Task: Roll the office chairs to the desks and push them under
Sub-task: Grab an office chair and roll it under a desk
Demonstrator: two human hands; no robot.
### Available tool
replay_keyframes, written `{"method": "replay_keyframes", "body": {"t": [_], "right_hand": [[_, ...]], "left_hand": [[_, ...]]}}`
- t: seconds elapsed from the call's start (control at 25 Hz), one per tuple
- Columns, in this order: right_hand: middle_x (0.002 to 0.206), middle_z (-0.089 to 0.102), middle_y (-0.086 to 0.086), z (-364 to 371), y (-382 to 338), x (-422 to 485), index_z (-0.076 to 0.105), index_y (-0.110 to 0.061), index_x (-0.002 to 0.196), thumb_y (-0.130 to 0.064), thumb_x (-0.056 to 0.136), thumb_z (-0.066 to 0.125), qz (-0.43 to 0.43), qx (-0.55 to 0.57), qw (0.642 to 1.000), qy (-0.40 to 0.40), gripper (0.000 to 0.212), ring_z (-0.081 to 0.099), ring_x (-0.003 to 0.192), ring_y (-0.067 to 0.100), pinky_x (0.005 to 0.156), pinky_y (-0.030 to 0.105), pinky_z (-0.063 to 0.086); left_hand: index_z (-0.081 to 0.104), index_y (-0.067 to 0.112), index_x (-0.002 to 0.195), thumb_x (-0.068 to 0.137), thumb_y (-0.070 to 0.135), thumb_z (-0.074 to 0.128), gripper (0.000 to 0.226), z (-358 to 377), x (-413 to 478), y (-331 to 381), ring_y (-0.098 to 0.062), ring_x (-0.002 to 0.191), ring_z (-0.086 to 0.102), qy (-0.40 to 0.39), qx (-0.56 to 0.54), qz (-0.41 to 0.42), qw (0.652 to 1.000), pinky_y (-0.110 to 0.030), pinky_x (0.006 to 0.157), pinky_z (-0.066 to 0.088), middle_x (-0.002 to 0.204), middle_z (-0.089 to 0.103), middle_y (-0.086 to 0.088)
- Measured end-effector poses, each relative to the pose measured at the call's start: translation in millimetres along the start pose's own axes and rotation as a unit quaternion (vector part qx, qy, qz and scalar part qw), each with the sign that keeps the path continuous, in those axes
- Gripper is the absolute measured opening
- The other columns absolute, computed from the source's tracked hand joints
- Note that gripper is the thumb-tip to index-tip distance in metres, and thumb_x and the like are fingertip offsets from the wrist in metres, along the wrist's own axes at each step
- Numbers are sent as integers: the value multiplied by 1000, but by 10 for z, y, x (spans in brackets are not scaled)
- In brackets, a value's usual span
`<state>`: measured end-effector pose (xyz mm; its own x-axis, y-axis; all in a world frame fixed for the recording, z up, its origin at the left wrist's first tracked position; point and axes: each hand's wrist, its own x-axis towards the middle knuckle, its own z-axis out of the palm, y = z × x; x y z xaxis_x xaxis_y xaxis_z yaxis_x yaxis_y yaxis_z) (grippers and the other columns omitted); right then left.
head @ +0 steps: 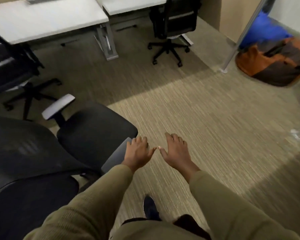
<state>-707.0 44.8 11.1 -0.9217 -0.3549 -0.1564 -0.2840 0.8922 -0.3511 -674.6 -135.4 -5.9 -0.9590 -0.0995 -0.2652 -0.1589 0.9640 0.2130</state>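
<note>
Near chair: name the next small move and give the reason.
Probably close the left hand on the chair's armrest. That hand hovers open over it, the right hand is open over bare carpet, and the near chair stands well short of the desk, so it needs a grip before rolling.

No text, label, brand, number or sign can be read anywhere in the frame. The picture is blurred, and none of the surfaces in view carries legible markings.
</note>
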Motion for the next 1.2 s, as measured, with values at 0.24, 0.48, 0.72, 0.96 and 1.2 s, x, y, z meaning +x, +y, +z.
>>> {"method": "replay_keyframes", "body": {"t": [0.24,0.48,0.72,0.96,1.2], "right_hand": [[135,48,9,175,-428,626,35,-18,149,-53,94,48,-94,-13,993,-66,66,47,120,30,97,46,37],[143,45,11,221,-800,1105,31,-17,154,-54,96,47,-210,-18,971,-113,70,44,129,31,107,47,36],[141,46,10,245,-1237,1267,31,-17,153,-55,96,49,-283,-42,950,-128,71,45,126,31,103,47,39],[137,46,9,445,-2200,1151,33,-16,152,-56,97,49,-335,-24,934,-123,70,47,122,30,99,46,39],[144,44,8,575,-3692,792,35,-16,151,-59,98,47,-326,102,933,-116,69,45,129,27,104,46,37]], "left_hand": [[47,20,139,97,67,31,64,-151,50,-544,-28,116,53,14,-3,-126,992,-46,94,41,128,55,-7],[48,16,138,98,67,33,67,-516,65,-1017,-33,116,52,78,-1,-251,965,-49,94,41,127,53,-12],[52,14,133,97,67,35,66,-939,-15,-1603,-36,118,52,101,17,-322,941,-53,98,39,128,54,-15],[57,12,128,96,71,31,72,-1653,-70,-2768,-39,123,51,105,61,-297,947,-55,102,37,132,55,-19],[58,10,131,96,71,35,74,-2055,-299,-3905,-39,126,50,78,70,-252,962,-52,103,36,135,55,-21]]}}
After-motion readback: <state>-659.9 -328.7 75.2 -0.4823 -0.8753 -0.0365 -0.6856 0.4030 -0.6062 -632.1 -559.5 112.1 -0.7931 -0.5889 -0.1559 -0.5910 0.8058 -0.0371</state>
